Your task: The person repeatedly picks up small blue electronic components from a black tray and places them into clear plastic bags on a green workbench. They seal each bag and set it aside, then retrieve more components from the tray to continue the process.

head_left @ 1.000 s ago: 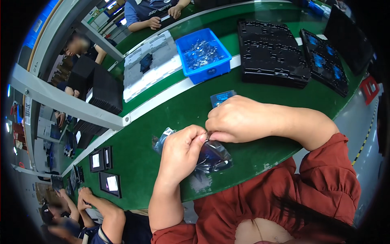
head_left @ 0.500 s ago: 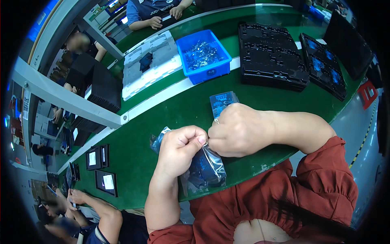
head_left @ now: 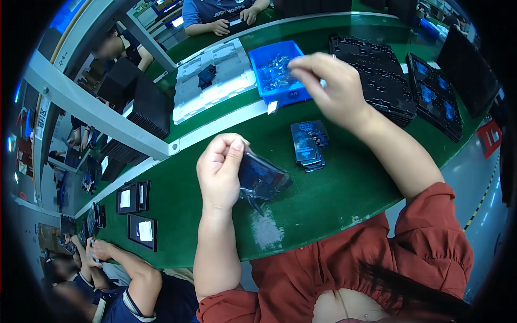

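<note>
- the left hand [head_left: 219,167] was closed, with thumb and fingers pinching one corner of a wrapped packet [head_left: 264,176], a flat dark piece in clear film.
- the packet hung to the right of this hand; its long axis sloped from the fingertips toward the right and the near edge of the worktop [head_left: 344,185]. i could not tell if its low end touched the surface.
- the right hand [head_left: 323,81] was raised over the right side of the blue bin [head_left: 293,97], its thumb and first finger bent close to each other. whether something was pinched there, i could not tell.
- the bin was nearer to the right hand; the packet was well apart from it, toward the near edge.
- between the two hands lay a stack of flat dark pieces [head_left: 308,144] with blue faces. its long axis ran roughly from the near edge to the far edge, and the right forearm was just beside it.
- the worktop was green, with a pale worn patch [head_left: 267,231] at the near edge.
- clear shiny scraps [head_left: 276,71] lay in the bin; left of it was a pale grey tray [head_left: 226,72], right of it stacked black trays [head_left: 390,81].
</note>
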`<act>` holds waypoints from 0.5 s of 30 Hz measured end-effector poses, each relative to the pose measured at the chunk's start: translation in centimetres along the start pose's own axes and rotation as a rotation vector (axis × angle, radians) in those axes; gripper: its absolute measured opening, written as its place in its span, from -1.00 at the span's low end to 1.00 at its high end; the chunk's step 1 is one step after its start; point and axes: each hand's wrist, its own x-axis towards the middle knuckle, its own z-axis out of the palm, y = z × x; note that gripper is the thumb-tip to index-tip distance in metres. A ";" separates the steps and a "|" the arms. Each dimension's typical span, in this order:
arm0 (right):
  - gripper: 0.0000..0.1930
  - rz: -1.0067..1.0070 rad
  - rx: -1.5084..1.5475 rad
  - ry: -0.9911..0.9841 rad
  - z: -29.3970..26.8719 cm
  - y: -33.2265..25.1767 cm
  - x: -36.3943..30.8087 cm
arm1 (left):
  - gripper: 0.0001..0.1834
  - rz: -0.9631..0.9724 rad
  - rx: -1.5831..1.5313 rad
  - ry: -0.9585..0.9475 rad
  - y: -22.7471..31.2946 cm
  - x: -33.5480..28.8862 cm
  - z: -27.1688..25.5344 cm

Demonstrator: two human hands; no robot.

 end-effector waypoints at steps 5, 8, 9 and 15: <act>-0.60 0.053 -0.328 -0.113 2.8 3.1 -1.8 | -0.86 0.101 0.169 -0.003 -0.8 -0.2 0.6; -0.78 0.113 -0.338 -0.157 2.7 2.9 -1.9 | -0.84 0.075 0.288 -0.086 -0.8 -0.4 0.4; -0.83 0.153 -0.318 -0.174 2.5 3.0 -1.8 | -0.85 0.105 0.312 -0.087 -0.8 -0.4 0.4; -0.94 0.136 -0.149 0.246 1.6 4.6 0.3 | -0.87 0.140 0.281 0.008 -0.9 -0.4 0.9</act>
